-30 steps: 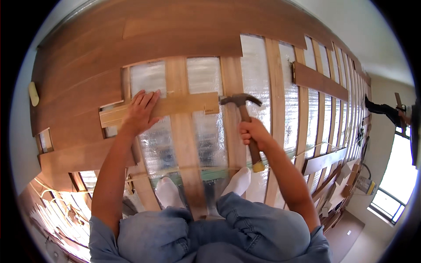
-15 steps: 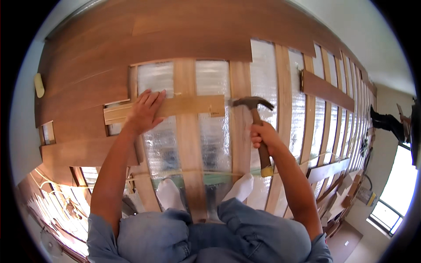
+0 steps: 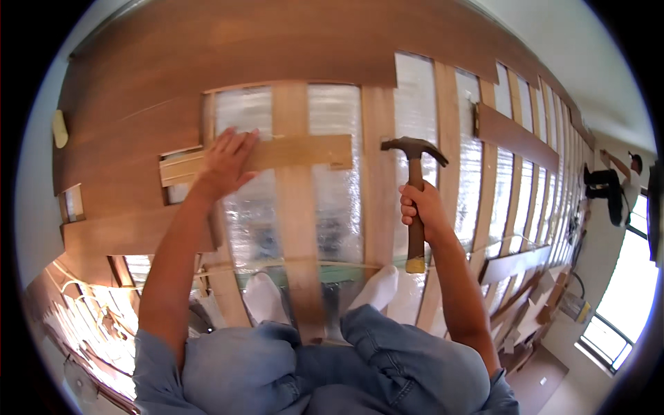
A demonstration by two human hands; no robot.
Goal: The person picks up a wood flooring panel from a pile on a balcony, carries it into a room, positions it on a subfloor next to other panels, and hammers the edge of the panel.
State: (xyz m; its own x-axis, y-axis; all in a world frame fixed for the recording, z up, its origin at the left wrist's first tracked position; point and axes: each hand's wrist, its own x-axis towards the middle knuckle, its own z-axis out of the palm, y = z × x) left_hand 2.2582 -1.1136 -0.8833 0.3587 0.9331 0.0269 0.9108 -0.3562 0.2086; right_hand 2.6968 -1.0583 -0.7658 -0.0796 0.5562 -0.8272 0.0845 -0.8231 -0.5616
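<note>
Here left hand (image 3: 227, 162) presses the plank (image 3: 263, 155); right hand (image 3: 422, 209) grips hammer (image 3: 415, 187).

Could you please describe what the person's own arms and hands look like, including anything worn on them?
Both forearms are bare from the wrists to above the elbows. The left hand and right hand wear no gloves; no rings, watch or bands show. Blue denim-like fabric appears by each upper arm at the lower edge, possibly short sleeves.

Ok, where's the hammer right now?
In the head view, the hammer is right of centre, gripped upright by the right hand, its head beside the free end of the loose board that the left hand presses down.
</note>
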